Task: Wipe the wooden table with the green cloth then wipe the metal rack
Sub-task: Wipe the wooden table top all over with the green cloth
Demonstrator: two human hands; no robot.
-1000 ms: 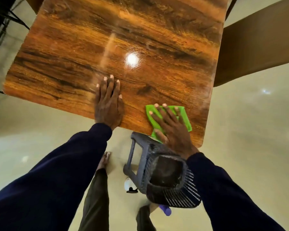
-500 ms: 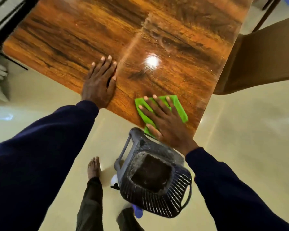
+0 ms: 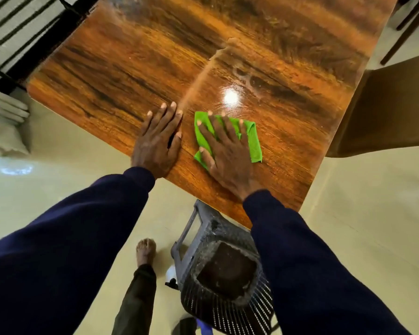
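A glossy wooden table (image 3: 228, 56) is catching a bright glare and standing on a pale, shiny floor (image 3: 361, 213). The green cloth (image 3: 253, 139) is lying near the table's near edge, and the right hand (image 3: 224, 153) is pressing flat on it with fingers spread. The left hand (image 3: 157, 143) is resting flat just beside it, fingers close together. A dark plastic stool (image 3: 218, 262) is standing below the table's corner, partly hidden by the right sleeve (image 3: 312, 262). A brown chair (image 3: 392, 110) is sitting at the right.

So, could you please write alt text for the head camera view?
A person's right hand presses a green cloth flat on a glossy wooden table, left hand flat beside it. A dark stool stands by the table's near edge.
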